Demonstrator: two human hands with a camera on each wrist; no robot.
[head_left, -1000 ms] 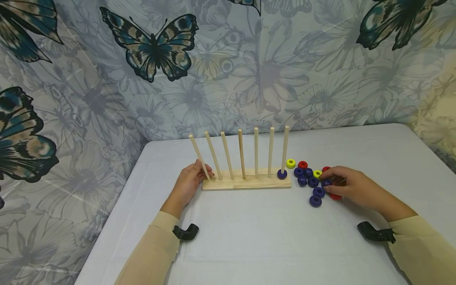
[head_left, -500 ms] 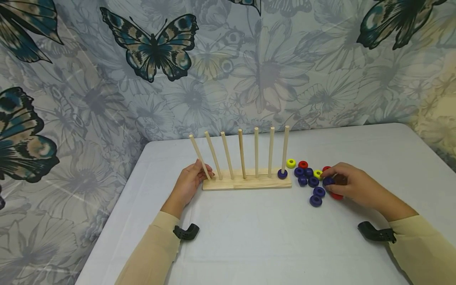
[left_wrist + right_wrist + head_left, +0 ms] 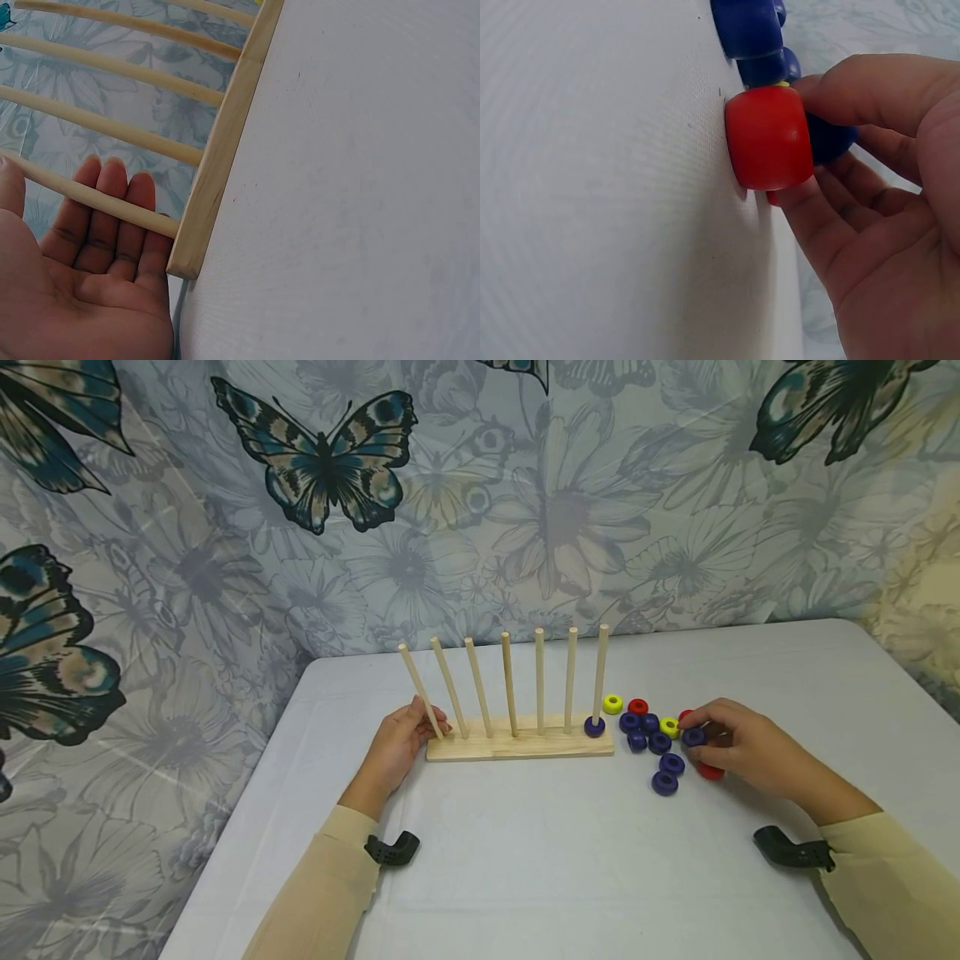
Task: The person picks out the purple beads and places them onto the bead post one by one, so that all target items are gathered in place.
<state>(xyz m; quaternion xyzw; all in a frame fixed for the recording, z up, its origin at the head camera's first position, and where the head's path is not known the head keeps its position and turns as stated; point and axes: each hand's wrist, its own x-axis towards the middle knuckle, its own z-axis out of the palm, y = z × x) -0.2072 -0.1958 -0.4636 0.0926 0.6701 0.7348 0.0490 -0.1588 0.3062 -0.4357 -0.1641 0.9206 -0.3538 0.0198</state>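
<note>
A wooden peg rack (image 3: 521,747) stands at mid-table, its several upright pegs fanning slightly outward. One dark blue bead (image 3: 594,727) sits at the foot of its rightmost peg. My left hand (image 3: 399,739) is at the rack's left end, holding the leftmost peg (image 3: 112,204), with fingers behind it and the thumb at its side. My right hand (image 3: 738,745) pinches a blue bead (image 3: 693,737) between thumb and fingers at the right of the bead group. A red bead (image 3: 770,139) lies close under that hand, partly covering the held bead in the right wrist view.
Loose blue beads (image 3: 660,742), yellow beads (image 3: 612,704) and red beads (image 3: 638,707) lie right of the rack on a white-covered table (image 3: 525,860). Two blue beads (image 3: 664,783) lie nearer the front. A butterfly-patterned cloth (image 3: 465,527) hangs behind and at the left.
The blue bead in my right fingers has shifted slightly right and tipped so its hole shows more. The nearby red bead moved slightly right. My left hand and the rack stay put.
</note>
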